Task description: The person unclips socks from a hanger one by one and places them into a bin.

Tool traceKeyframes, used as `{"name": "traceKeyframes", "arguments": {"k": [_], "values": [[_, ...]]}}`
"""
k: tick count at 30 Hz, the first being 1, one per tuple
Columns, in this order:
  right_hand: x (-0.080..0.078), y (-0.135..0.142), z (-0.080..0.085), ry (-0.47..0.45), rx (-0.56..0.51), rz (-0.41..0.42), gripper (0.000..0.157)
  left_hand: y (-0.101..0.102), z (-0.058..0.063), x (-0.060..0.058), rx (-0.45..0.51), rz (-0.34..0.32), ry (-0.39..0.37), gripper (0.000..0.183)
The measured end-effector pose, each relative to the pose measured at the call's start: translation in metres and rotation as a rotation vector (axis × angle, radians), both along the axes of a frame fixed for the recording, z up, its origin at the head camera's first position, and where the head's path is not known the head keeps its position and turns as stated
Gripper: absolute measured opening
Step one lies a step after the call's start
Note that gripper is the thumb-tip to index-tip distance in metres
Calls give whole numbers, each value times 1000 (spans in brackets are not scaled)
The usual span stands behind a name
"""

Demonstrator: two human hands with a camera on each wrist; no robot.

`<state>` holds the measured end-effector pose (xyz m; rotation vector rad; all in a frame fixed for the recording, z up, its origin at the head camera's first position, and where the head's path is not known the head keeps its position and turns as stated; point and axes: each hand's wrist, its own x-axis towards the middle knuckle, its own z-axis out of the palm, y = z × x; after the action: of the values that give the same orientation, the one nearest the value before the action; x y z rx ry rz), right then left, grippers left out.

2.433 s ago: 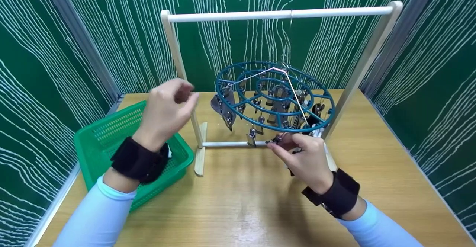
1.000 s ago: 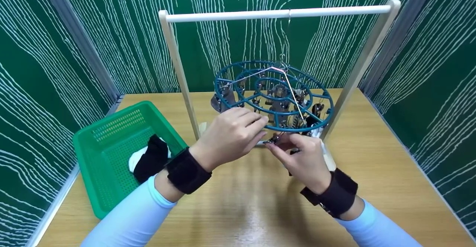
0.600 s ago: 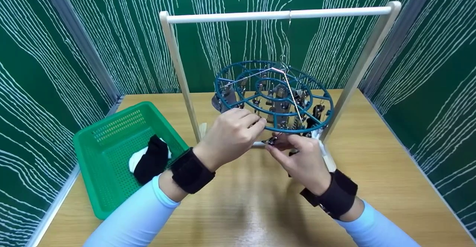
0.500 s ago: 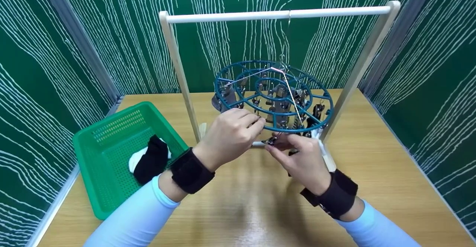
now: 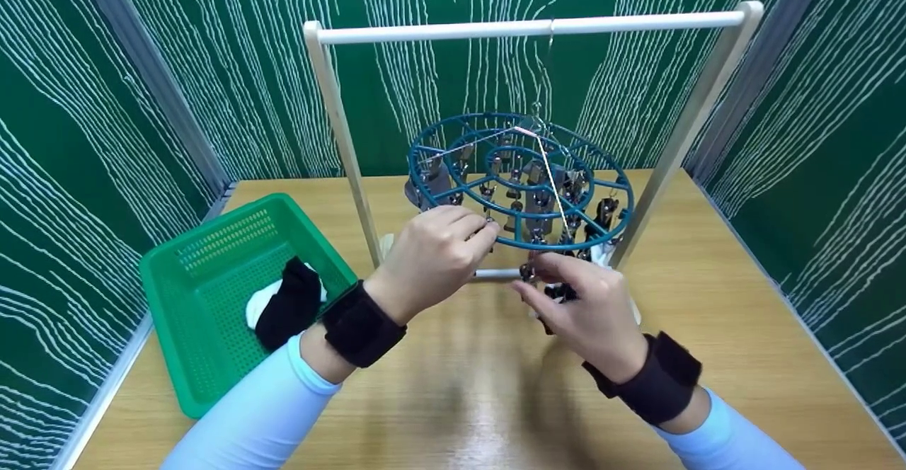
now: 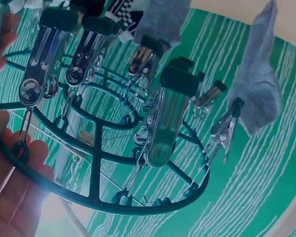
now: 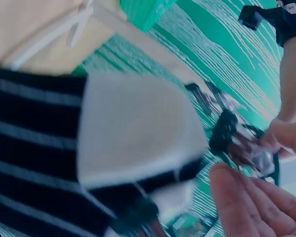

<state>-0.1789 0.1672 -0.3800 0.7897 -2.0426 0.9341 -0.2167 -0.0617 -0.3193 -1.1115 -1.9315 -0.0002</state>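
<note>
A round blue-green drying hanger hangs from the rack, with metal clips all around. My left hand grips its front left rim, fingers and thumb around the ring in the left wrist view. My right hand is at the front right, thumb and fingers spread around a metal clip that hangs down and holds no sock. Beside that hand, a black sock with grey stripes and a white end hangs from another clip, blurred. Grey socks and a checkered sock are also clipped on.
A green basket stands at the left with a black sock over something white. The wooden rack stands on the wooden table. Green walls with white lines surround it.
My left hand came from over the basket to the hanger's rim. My right hand let go of the clip it pinched and shifted slightly right; that clip now hangs upright.
</note>
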Motion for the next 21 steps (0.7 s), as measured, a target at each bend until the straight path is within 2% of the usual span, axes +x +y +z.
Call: {"name": "traceKeyframes", "arguments": {"k": [6,9,12,17,21], "values": [[6,6,14,206,-134,11,19,-2,-2,-1,9,-3,2,9],[5,12,20,250,-162,-23,15,-3,-2,-2,12,-3,4,10],[3,22,24,196,-128,-86,29,-4,-3,-2,13,-2,-8,11],[-6,40,25,43,35,-207,56,-5,-3,-3,9,5,-12,10],[-16,49,23,-50,92,-293,59,-7,-3,-4,16,2,-18,10]]}}
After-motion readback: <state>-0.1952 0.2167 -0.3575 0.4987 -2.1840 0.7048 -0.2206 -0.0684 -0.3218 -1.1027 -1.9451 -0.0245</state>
